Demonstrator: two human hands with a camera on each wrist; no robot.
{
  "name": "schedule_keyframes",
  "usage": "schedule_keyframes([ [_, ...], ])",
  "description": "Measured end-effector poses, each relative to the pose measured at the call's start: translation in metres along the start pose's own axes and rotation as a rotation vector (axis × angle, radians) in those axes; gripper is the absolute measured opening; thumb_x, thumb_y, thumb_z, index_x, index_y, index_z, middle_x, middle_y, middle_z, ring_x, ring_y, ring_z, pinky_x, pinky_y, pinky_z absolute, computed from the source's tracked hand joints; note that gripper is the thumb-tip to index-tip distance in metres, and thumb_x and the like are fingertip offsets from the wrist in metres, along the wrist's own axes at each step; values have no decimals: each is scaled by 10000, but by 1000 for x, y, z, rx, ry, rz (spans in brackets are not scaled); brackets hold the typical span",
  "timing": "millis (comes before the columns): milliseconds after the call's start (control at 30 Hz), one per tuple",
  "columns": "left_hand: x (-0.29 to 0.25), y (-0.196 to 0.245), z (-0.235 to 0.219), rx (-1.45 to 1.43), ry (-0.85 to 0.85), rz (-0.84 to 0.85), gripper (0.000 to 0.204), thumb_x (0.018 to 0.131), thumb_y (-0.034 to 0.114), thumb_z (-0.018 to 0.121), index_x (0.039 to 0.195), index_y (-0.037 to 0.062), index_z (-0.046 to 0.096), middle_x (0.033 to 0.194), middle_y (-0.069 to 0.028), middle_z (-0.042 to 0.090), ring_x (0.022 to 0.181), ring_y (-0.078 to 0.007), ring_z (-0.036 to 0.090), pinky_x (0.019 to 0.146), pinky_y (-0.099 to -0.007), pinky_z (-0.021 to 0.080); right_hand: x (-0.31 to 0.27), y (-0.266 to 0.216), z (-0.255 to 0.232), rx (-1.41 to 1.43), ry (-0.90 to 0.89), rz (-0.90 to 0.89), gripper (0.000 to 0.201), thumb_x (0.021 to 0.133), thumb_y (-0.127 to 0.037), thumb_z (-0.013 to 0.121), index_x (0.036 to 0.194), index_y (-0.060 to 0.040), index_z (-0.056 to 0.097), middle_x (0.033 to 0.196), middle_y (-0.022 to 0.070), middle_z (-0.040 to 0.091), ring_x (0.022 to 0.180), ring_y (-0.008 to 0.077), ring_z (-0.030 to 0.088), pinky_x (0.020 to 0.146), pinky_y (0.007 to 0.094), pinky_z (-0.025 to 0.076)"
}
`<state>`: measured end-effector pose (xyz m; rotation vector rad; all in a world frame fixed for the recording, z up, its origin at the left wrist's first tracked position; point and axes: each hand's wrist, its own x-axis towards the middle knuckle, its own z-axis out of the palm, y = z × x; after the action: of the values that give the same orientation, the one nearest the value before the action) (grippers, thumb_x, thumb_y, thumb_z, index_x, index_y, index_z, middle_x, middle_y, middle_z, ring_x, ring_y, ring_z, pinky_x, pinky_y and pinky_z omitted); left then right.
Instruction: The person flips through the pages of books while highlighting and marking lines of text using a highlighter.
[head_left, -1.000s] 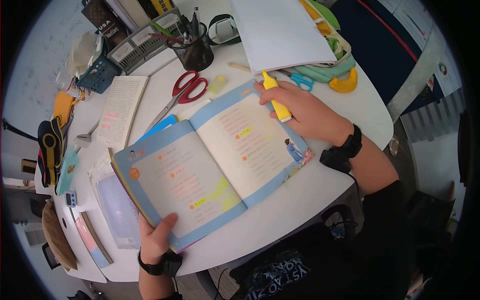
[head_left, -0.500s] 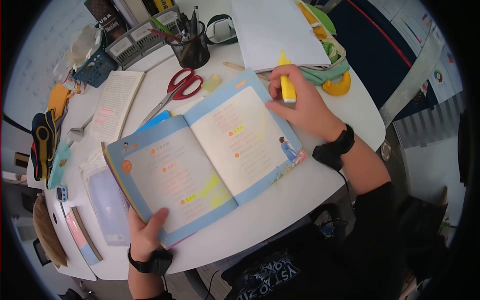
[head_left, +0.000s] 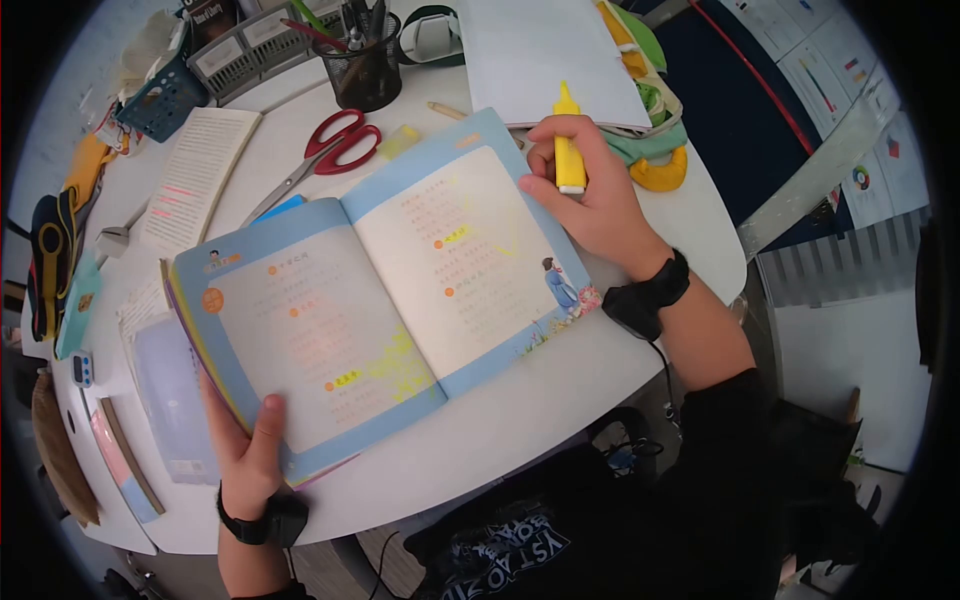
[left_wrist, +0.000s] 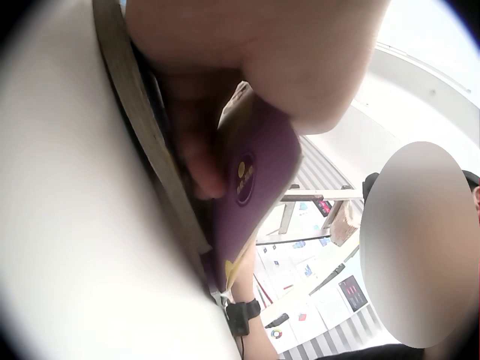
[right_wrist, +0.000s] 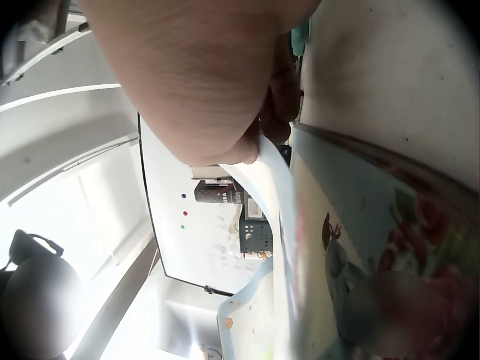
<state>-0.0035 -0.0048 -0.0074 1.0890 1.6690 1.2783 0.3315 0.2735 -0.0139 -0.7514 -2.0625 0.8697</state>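
An open book with blue page borders and yellow marks lies tilted across the middle of the head view. At its lower left corner my left hand grips it, thumb on the page and fingers beneath. The left wrist view shows my left hand around the book's purple cover. My right hand holds a yellow highlighter, tip up, beside the right page's edge. In the right wrist view my right hand is at the edge of the page; the highlighter is hidden there.
Red-handled scissors, a mesh pen cup and white paper lie beyond the book. A second book, a clear folder and a small timer are on the left. A green-and-yellow pouch sits at right.
In the head view, the book, both hands and the desk items have shifted left. My right hand's fingers have curled further around the highlighter, which now points straighter up.
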Motion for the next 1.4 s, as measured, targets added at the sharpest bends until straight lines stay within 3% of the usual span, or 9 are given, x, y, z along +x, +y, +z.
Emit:
schedule_keyframes([
  [100,2,-14,3,104,114,99,785,1017,73,618,1651,-17,165,1584,-174,431,1434,-246,431,1196,-398,331,0,1,-1,19,31,-4,419,909,14,749,1267,-79,552,907,32,634,855,128,615,800,279,509],
  [333,15,10,19,-66,81,157,837,995,60,606,1678,22,123,1637,-198,384,1442,-265,466,1205,-398,332,-1,-4,-1,37,71,-17,403,918,3,743,1266,-75,555,902,27,636,856,125,620,810,278,510],
  [433,15,2,8,163,133,293,671,1006,57,585,1625,25,328,1560,-161,491,1377,-234,522,1170,-368,368,1,-2,-1,21,52,-7,396,924,-2,737,1268,-70,553,905,27,634,858,129,619,815,277,507],
  [500,11,6,-5,191,-118,32,446,1020,45,554,1464,7,548,1434,-123,600,1298,-208,560,1119,-332,400,1,2,-1,7,45,37,397,926,-2,733,1273,-66,551,901,25,628,854,134,613,819,276,503],
  [533,9,17,4,113,-52,-37,317,1025,29,540,1324,-8,637,1332,-104,648,1231,-191,572,1077,-307,413,2,2,-1,8,39,34,397,926,-2,733,1273,-66,551,901,25,628,854,134,613,819,276,503],
  [733,11,17,6,124,-58,25,403,1001,25,525,1399,5,582,1354,-75,606,1227,-148,537,1090,-280,380,1,0,0,1,4,10,383,928,-2,728,1266,-68,561,916,23,617,869,120,598,827,270,493],
  [1100,10,15,5,86,-32,30,423,1077,135,470,1462,-33,525,1458,-123,567,1325,-188,510,1153,-307,337,0,-2,-2,126,22,73,341,969,-15,702,1272,-63,554,960,9,634,890,84,590,832,252,495],
  [1167,12,15,4,144,-38,50,420,1056,51,441,1462,-17,522,1386,-113,597,1218,-135,542,1051,-257,399,0,-3,-5,117,17,78,336,981,-16,687,1283,-61,547,985,15,643,904,79,598,835,248,500],
  [1400,12,14,5,210,-22,119,384,1035,15,464,1407,-7,556,1342,-112,608,1145,-122,546,1012,-248,411,0,-7,-7,212,5,118,328,1014,1,627,1322,-41,521,1066,50,658,939,79,628,835,226,515],
])
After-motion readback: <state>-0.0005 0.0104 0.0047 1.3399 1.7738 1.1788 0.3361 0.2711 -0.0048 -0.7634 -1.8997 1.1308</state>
